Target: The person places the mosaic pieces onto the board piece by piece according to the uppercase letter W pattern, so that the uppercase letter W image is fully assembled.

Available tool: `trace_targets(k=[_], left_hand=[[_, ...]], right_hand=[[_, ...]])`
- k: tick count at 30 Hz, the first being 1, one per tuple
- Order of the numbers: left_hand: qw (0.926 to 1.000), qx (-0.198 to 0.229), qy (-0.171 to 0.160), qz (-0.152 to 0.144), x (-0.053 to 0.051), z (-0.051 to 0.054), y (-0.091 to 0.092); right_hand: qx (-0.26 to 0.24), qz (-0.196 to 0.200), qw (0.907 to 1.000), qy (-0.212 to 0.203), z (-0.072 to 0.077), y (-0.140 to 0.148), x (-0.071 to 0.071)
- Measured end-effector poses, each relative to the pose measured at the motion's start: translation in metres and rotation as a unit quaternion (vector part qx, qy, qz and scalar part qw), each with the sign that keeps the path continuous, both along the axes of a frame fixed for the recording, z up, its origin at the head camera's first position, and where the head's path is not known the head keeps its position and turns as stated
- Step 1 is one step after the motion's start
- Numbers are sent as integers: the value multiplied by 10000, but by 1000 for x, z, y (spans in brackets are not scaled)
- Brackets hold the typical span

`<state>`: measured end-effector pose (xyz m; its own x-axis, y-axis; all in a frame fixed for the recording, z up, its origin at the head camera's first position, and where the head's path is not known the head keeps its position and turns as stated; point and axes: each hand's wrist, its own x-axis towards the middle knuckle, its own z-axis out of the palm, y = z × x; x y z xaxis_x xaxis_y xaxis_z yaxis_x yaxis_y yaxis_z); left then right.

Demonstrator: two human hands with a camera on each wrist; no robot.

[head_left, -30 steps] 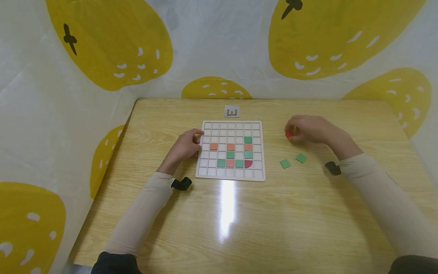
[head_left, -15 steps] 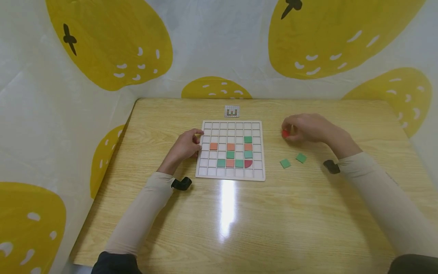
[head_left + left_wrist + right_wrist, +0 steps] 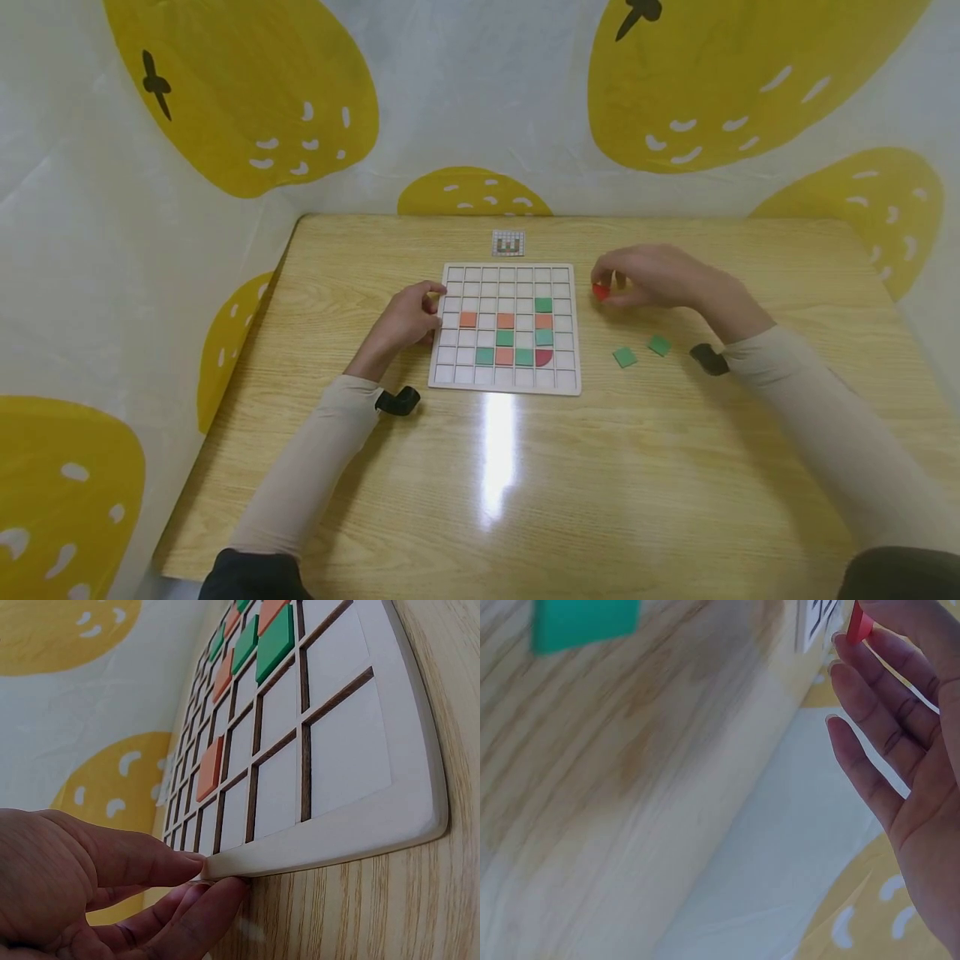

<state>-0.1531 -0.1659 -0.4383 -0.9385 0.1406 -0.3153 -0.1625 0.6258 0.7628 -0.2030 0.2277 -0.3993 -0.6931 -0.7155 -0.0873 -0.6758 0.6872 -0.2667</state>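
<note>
A white grid board [image 3: 456, 377] lies on the wooden table, with green and orange square tiles and one dark red rounded tile in its cells. My left hand [image 3: 408, 318] touches the board's left edge with its fingertips; in the left wrist view, the fingers [image 3: 161, 864] meet the rim near an orange tile [image 3: 211, 769]. Right of the board, my right hand [image 3: 652, 273] pinches a small red tile [image 3: 601, 292] between thumb and fingertips, its other fingers loosely extended. Only part of that red tile [image 3: 860, 627] shows in the right wrist view.
Two loose green tiles, a nearer one [image 3: 625, 357] and a farther one [image 3: 659, 345], lie right of the board. A small card [image 3: 508, 243] with a printed grid pattern lies behind it. White cloth with yellow prints borders the table's back and left.
My right hand has moved left toward the board, carrying the red tile. My left hand stays at the board's edge, and the tiles on the grid keep their places.
</note>
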Motion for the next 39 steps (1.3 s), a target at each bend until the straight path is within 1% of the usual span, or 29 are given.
trace_targets(k=[9, 16, 22, 27, 33, 39], left_hand=[[10000, -25, 16, -16, -2, 0, 0], [10000, -55, -34, -11, -2, 0, 0], [10000, -52, -35, -14, -1, 1, 0], [10000, -62, 5, -26, -1, 1, 0], [10000, -70, 5, -20, -1, 0, 0], [10000, -82, -8, -11, -1, 1, 0]], right_hand=[[-44, 330, 9994, -3, 8, -20, 0], [-68, 472, 9988, -112, 10, -38, 1], [-200, 725, 9971, -142, 12, -52, 3], [-370, 952, 9947, -85, 12, -61, 3], [-363, 1011, 9941, -144, 11, -73, 2], [-423, 1112, 9923, -350, 11, -84, 4]])
